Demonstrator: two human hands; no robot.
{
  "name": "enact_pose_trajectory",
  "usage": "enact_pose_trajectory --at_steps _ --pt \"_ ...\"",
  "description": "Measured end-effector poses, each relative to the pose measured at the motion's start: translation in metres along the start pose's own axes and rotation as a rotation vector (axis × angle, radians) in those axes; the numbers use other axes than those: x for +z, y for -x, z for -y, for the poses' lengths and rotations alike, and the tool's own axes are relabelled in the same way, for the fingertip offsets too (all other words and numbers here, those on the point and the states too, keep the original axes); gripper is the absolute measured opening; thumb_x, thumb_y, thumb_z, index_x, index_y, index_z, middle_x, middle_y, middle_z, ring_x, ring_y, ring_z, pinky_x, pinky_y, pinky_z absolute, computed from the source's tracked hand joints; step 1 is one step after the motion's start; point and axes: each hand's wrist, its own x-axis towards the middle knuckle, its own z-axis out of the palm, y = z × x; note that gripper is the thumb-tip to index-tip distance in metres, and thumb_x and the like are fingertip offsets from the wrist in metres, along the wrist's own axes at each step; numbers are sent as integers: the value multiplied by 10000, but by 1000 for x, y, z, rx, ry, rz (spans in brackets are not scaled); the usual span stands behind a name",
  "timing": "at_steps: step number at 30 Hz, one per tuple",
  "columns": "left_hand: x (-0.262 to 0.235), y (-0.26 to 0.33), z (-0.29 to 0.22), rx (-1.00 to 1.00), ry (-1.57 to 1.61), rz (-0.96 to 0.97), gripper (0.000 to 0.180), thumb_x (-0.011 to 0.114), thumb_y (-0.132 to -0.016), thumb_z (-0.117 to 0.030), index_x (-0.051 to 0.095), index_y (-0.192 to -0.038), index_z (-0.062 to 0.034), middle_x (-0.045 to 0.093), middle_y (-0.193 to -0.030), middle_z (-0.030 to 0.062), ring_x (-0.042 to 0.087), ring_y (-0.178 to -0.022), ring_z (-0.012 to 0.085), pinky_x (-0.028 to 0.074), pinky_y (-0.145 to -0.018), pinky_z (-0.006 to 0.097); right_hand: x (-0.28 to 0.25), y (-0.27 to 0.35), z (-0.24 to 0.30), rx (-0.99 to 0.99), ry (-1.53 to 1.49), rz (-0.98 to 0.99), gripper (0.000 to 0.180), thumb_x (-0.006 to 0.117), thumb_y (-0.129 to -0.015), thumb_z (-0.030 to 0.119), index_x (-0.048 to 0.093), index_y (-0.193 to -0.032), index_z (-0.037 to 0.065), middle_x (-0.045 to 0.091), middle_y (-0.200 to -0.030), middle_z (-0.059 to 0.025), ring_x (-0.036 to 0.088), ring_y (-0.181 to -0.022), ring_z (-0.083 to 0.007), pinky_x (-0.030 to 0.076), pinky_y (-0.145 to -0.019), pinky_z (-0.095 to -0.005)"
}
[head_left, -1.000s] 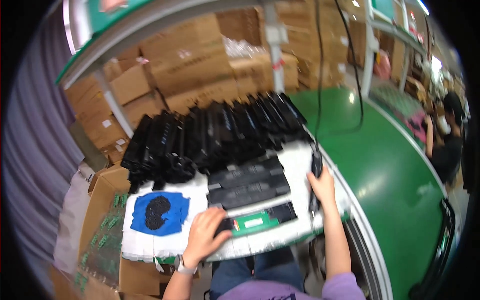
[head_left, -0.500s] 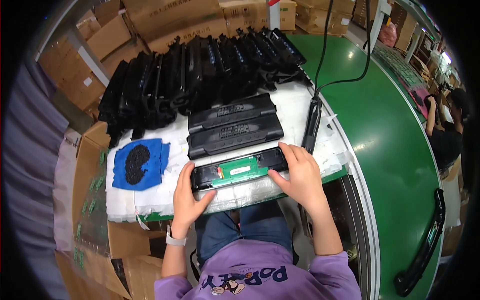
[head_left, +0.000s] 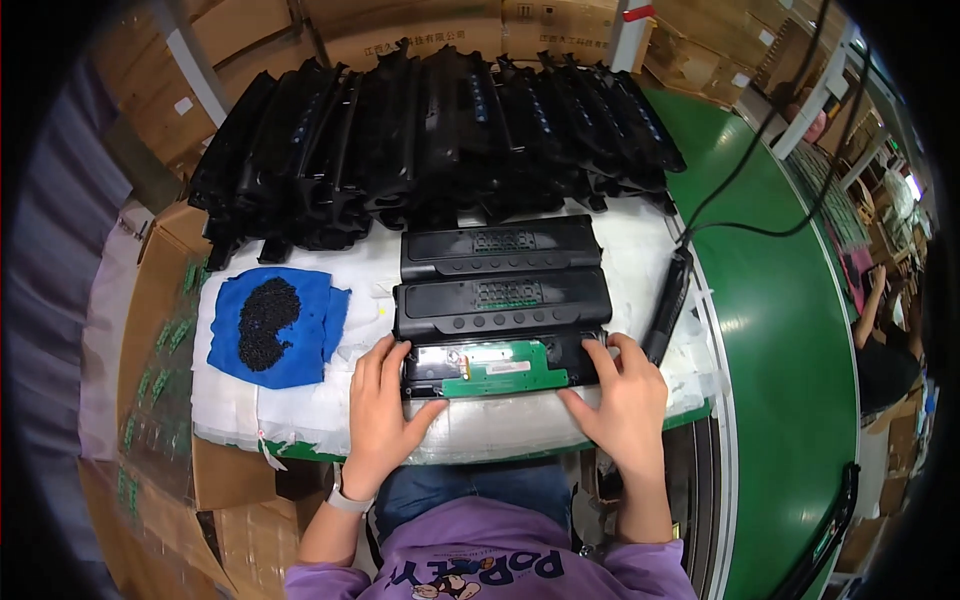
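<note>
A long black plastic housing with a green circuit board (head_left: 510, 372) set in it lies near the table's front edge. My left hand (head_left: 383, 405) is closed around its left end, fingers on the far edge and thumb on the near edge. At the opposite end my right hand (head_left: 625, 400) grips it the same way. Just beyond, and close against it, are two black control panels, a nearer one (head_left: 500, 303) and a farther one (head_left: 498, 250), each with a display window and a row of round buttons.
On the left, a blue cloth (head_left: 310, 345) bears a pile of small black screws (head_left: 265, 325). A corded electric screwdriver (head_left: 668, 305) lies on the right. Many black plastic housings (head_left: 430, 130) are stacked at the back. A green conveyor (head_left: 770, 330) runs alongside; a person (head_left: 885, 350) sits beyond it.
The housing with the circuit board has turned from slanted to nearly level and lies closer to the panel beyond it. My right thumb has slid to its near edge. The whole view has shifted.
</note>
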Motion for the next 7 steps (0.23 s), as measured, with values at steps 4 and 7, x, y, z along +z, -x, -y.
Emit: enact_pose_trajectory --at_steps 4,7 --pt "-11 -15 5 -4 48 -76 753 759 -663 -328 420 -1230 34 463 -1216 220 446 -1109 376 364 -942 419 -11 -23 -12 115 -281 39 528 769 -636 267 588 -1069 26 597 -941 -177 598 -888 -344 480 -781 -387" --pt "-10 -41 10 -204 212 8 779 713 -738 -377 368 -1287 54 504 -1170 234 476 -1099 349 373 -932 414 5 -52 -30 95 -230 -63 590 746 -691 284 523 -1207 103 595 -1048 -182 598 -892 -344 478 -802 -376"
